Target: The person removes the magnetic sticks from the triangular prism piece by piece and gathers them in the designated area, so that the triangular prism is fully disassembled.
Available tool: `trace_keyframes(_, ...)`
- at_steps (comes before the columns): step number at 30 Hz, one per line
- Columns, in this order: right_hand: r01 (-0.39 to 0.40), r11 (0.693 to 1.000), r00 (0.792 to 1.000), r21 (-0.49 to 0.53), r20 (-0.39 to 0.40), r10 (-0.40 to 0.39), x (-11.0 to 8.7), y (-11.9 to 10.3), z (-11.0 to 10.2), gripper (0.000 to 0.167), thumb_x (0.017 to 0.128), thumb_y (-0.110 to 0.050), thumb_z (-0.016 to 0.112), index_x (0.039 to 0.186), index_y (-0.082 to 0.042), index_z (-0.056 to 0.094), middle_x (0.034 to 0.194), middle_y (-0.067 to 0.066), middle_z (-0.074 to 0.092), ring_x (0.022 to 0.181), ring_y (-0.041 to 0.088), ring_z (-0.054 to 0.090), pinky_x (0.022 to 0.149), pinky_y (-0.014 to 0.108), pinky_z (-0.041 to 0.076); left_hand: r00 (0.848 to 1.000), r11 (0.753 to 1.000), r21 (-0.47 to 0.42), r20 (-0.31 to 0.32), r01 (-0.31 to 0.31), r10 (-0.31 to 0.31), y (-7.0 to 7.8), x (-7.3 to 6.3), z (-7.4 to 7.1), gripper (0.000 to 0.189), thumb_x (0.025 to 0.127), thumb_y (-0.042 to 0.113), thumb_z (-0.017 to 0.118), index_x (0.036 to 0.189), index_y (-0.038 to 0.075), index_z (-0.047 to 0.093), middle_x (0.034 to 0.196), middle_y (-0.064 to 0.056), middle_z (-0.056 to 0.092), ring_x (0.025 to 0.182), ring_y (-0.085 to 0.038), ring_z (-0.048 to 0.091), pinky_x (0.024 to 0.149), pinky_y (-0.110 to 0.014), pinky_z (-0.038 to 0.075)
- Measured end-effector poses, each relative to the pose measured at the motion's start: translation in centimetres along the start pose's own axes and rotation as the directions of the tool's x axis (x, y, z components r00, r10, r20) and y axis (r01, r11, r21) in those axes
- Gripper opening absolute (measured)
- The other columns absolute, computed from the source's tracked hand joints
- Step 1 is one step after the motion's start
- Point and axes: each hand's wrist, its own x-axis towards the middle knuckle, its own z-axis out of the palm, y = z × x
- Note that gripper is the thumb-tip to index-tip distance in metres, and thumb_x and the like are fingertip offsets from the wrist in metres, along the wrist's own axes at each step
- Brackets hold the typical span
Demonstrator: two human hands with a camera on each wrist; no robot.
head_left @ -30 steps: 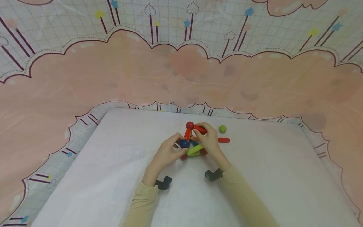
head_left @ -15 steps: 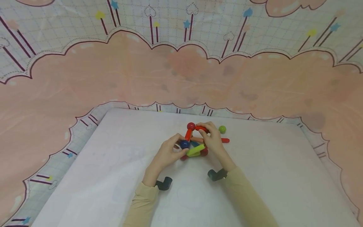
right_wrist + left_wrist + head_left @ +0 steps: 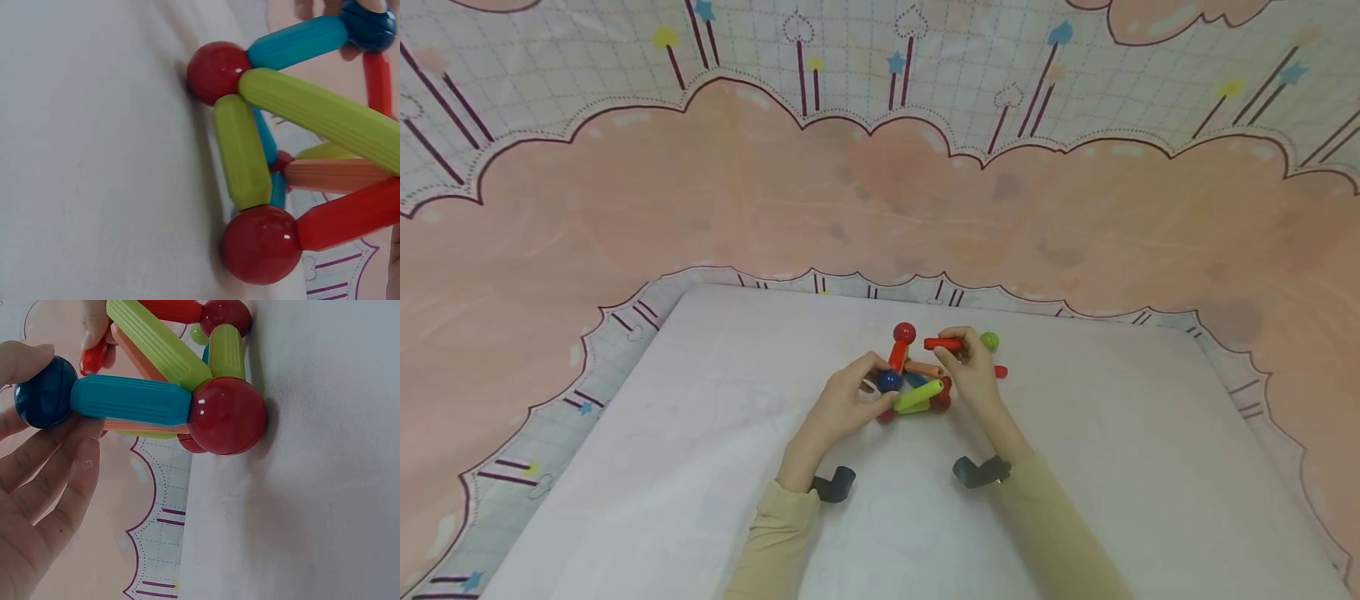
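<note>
My left hand (image 3: 850,396) pinches a blue ball (image 3: 889,381) on a frame of coloured rods and balls. From that ball a blue rod (image 3: 131,400) leads down to a red ball (image 3: 228,415) on the table. A red rod also joins the blue ball to the upper red ball (image 3: 905,333). Yellow-green rods (image 3: 242,150) and an orange rod (image 3: 923,367) form other sides. My right hand (image 3: 970,371) pinches a separate red rod (image 3: 942,343), its free end pointing toward the upper red ball with a gap between.
A green ball (image 3: 990,342) lies just beyond my right hand. Another red rod (image 3: 1002,372) pokes out beside that hand, partly hidden by it. The white tabletop (image 3: 700,467) meets a patterned cloth (image 3: 925,217) at the back.
My right hand has drawn its red rod rightward, away from the upper red ball, opening a gap. The left hand keeps its hold on the blue ball and has hardly moved.
</note>
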Motion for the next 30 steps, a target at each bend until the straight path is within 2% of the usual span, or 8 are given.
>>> trace_keyframes(3,-0.030,0.999,0.999,0.020,-0.034,0.031,-0.1,0.0,-0.7,0.029,0.091,-0.009,0.064,0.118,-0.003,0.058,0.116,0.015,0.059,0.094,0.013,0.055,0.080,0.007,0.046,1.000,1.000,0.005,-0.007,0.002,-0.002,0.1,0.0,0.0,0.030,0.085,0.017,0.073,0.108,0.016,0.055,0.105,0.000,0.066,0.092,-0.014,0.060,0.085,-0.032,0.054)
trace_keyframes(8,-0.058,0.997,0.998,0.058,-0.010,0.059,-0.6,0.1,-2.2,0.031,0.094,-0.012,0.060,0.124,-0.004,0.058,0.124,0.010,0.054,0.098,0.010,0.060,0.085,0.010,0.049,1.000,1.000,0.009,-0.008,-0.003,0.003,0.0,0.0,0.0,0.029,0.085,0.017,0.073,0.108,0.015,0.055,0.104,-0.001,0.066,0.092,-0.014,0.060,0.085,-0.034,0.054)
trace_keyframes(11,-0.067,0.995,0.998,0.069,-0.004,0.068,-1.0,0.4,-3.2,0.032,0.095,-0.013,0.058,0.126,-0.005,0.058,0.122,0.010,0.055,0.095,0.011,0.064,0.085,0.013,0.051,1.000,1.000,0.006,-0.009,-0.011,0.011,-0.1,0.0,0.0,0.029,0.085,0.016,0.073,0.107,0.014,0.055,0.104,-0.002,0.066,0.092,-0.015,0.061,0.085,-0.035,0.055)
trace_keyframes(16,-0.086,0.990,0.993,0.110,-0.067,0.094,-1.8,1.4,-4.9,0.036,0.096,-0.012,0.057,0.130,-0.002,0.054,0.125,0.012,0.057,0.091,0.009,0.066,0.083,0.014,0.052,1.000,1.000,0.005,-0.007,-0.020,0.020,-0.1,0.0,0.0,0.029,0.085,0.016,0.073,0.107,0.014,0.055,0.104,-0.001,0.066,0.092,-0.015,0.061,0.085,-0.033,0.054)
trace_keyframes(19,-0.114,0.981,0.983,0.159,-0.125,0.135,-2.3,2.1,-5.7,0.036,0.095,-0.009,0.058,0.129,0.001,0.050,0.118,0.003,0.061,0.092,0.003,0.064,0.083,0.012,0.052,1.000,1.000,0.003,-0.002,-0.019,0.019,-0.1,0.0,0.0,0.028,0.085,0.016,0.073,0.107,0.014,0.055,0.105,-0.001,0.066,0.092,-0.014,0.061,0.085,-0.032,0.054)
trace_keyframes(23,-0.148,0.962,0.963,0.228,-0.187,0.192,-2.9,3.0,-6.6,0.033,0.092,-0.004,0.060,0.123,0.004,0.050,0.097,-0.014,0.063,0.087,-0.002,0.063,0.081,0.012,0.052,1.000,1.000,-0.002,-0.001,-0.018,0.018,-0.1,0.0,0.0,0.029,0.085,0.016,0.073,0.108,0.014,0.055,0.105,-0.002,0.066,0.092,-0.015,0.060,0.085,-0.032,0.054)
trace_keyframes(26,-0.166,0.953,0.952,0.253,-0.213,0.222,-3.2,3.6,-7.1,0.032,0.091,-0.002,0.061,0.120,0.007,0.051,0.088,-0.016,0.064,0.081,-0.002,0.065,0.079,0.014,0.053,1.000,1.000,-0.001,-0.004,-0.019,0.019,-0.1,-0.1,0.0,0.030,0.085,0.016,0.073,0.108,0.014,0.055,0.104,-0.002,0.066,0.092,-0.014,0.060,0.085,-0.032,0.054)
trace_keyframes(30,-0.237,0.955,0.934,0.181,-0.228,0.275,-3.6,4.3,-7.5,0.032,0.092,-0.008,0.062,0.120,0.005,0.053,0.092,-0.010,0.063,0.079,-0.002,0.065,0.078,0.012,0.052,1.000,1.000,0.005,-0.011,-0.009,0.009,0.0,-0.2,0.0,0.030,0.085,0.017,0.073,0.110,0.014,0.055,0.105,-0.001,0.066,0.092,-0.013,0.060,0.085,-0.032,0.054)
